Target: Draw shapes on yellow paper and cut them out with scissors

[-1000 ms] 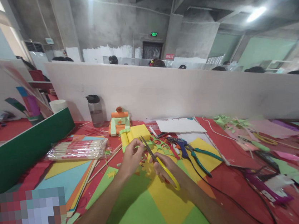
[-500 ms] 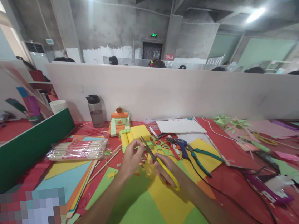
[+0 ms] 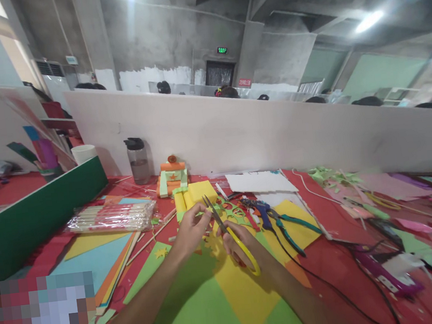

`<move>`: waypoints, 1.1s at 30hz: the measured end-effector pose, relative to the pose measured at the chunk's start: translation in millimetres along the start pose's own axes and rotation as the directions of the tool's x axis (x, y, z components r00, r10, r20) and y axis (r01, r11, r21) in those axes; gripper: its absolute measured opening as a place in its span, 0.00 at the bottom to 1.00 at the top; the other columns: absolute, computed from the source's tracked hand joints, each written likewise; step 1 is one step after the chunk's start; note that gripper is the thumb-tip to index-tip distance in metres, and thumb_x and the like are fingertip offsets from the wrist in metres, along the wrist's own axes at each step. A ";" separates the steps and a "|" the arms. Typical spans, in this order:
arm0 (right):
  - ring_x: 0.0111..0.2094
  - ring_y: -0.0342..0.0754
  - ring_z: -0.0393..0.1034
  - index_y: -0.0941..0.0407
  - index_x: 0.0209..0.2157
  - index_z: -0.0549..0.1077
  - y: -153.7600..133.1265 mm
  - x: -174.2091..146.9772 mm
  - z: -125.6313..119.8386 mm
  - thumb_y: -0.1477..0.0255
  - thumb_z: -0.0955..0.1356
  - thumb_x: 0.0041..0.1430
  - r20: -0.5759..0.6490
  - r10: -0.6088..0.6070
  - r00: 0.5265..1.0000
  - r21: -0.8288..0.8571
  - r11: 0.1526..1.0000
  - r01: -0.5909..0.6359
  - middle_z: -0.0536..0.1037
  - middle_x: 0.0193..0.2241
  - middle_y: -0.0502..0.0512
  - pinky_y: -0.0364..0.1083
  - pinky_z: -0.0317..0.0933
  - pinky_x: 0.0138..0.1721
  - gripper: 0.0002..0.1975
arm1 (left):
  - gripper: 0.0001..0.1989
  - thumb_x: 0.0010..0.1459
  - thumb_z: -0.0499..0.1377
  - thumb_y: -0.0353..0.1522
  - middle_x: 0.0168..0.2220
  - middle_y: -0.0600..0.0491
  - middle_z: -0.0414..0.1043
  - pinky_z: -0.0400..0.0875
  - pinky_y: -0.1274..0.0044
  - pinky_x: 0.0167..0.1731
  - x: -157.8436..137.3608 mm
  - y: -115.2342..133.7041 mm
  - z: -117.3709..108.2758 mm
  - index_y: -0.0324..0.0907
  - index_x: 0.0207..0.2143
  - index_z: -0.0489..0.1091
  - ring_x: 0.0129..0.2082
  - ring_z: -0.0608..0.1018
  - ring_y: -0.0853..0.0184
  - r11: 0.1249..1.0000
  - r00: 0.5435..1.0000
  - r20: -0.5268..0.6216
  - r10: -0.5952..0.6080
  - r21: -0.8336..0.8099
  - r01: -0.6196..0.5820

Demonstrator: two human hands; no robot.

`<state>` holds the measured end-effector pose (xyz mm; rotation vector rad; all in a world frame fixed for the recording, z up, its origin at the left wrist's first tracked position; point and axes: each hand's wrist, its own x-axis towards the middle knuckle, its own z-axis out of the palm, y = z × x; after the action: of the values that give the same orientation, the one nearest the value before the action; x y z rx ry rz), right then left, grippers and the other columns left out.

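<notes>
My right hand (image 3: 237, 240) is closed round the yellow handles of a pair of scissors (image 3: 245, 249), whose dark blades point up and away, slightly apart. Close to the blades, my left hand (image 3: 193, 227) is pinched, thumb against fingers; whatever it holds is too small to make out. Below both hands lie green paper (image 3: 191, 289) and yellow paper (image 3: 247, 299). Just beyond them are a yellow paper block (image 3: 202, 190) and green paper offcuts (image 3: 237, 212). A yellow star-shaped cutout (image 3: 161, 252) rests to the left.
A glue gun (image 3: 263, 214) and teal-handled pliers (image 3: 292, 229) lie right of my hands, a cable trailing forward. Wrapped sticks (image 3: 111, 218) lie left. Behind stand a bottle (image 3: 138, 160), an orange-and-green paper model (image 3: 173, 177) and a white partition (image 3: 236, 133). A power strip (image 3: 388, 272) sits right.
My left hand has shifted very slightly right, nearer the blades. The scissors and my right hand stay almost in place.
</notes>
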<state>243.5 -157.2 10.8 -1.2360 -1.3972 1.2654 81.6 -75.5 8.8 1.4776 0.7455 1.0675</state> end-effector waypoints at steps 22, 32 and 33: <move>0.18 0.39 0.52 0.51 0.43 0.65 7.6 -2.2 -1.8 0.43 0.65 0.59 0.093 -0.027 0.995 0.036 0.999 0.023 0.62 0.23 0.44 0.41 0.49 0.19 0.26 | 0.18 0.64 0.54 0.45 0.26 0.57 0.68 0.61 0.82 0.22 0.4 1.9 -0.4 0.41 0.28 0.64 0.23 0.69 0.73 0.996 0.998 -0.003 0.057 0.061 -0.057; 0.17 0.39 0.52 0.51 0.42 0.65 7.2 -1.1 -2.5 0.41 0.66 0.57 0.080 -0.027 0.996 0.013 1.000 0.026 0.62 0.23 0.44 0.41 0.49 0.19 0.27 | 0.18 0.64 0.54 0.45 0.26 0.57 0.69 0.62 0.81 0.23 0.3 0.1 0.5 0.40 0.30 0.66 0.23 0.70 0.72 0.995 0.998 0.000 0.070 0.065 -0.070; 0.18 0.39 0.51 0.51 0.41 0.65 7.0 -0.9 -2.6 0.42 0.66 0.57 0.077 -0.028 0.997 0.015 1.000 0.027 0.62 0.23 0.44 0.41 0.49 0.19 0.27 | 0.18 0.64 0.54 0.45 0.26 0.57 0.69 0.62 0.81 0.23 0.3 0.3 0.6 0.40 0.30 0.66 0.23 0.70 0.72 0.995 0.998 -0.002 0.070 0.064 -0.070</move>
<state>247.1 -157.8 4.2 -1.1660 -1.4530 1.3138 82.3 -75.5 9.2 1.5666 0.7417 1.1090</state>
